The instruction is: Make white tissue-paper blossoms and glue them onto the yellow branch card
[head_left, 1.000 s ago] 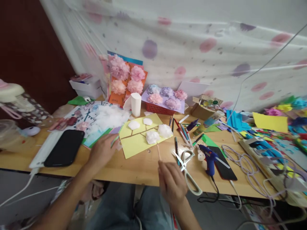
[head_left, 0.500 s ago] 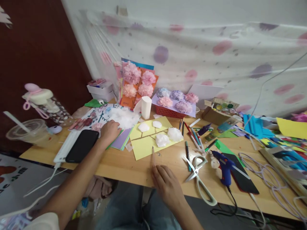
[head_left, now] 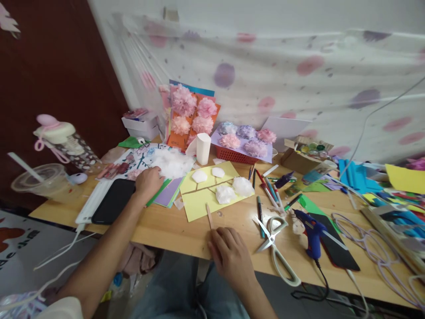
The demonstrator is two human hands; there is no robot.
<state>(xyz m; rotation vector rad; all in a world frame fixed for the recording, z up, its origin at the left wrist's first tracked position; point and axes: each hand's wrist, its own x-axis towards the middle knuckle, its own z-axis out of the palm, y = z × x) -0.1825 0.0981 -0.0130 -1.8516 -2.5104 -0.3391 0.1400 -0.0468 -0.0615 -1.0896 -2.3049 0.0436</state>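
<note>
My left hand reaches to the near edge of a fluffy white cotton pile, its fingers curled together on the edge; the fingertips are partly hidden. My right hand rests at the front of the table, closed on a thin wooden stick that points away from me. The stick's tip lies by the lower edge of a yellow sheet. That sheet bears a brown branch line, two flat white shapes and two white cotton puffs.
Open scissors, a blue glue gun and pens lie to the right. A black phone on a power strip and a lidded cup sit left. Behind stand a white bottle and a red basket under paper flowers.
My left hand's fingers have drawn together and back slightly at the cotton. The stick in my right hand has tilted to the left and its tip is slightly lower.
</note>
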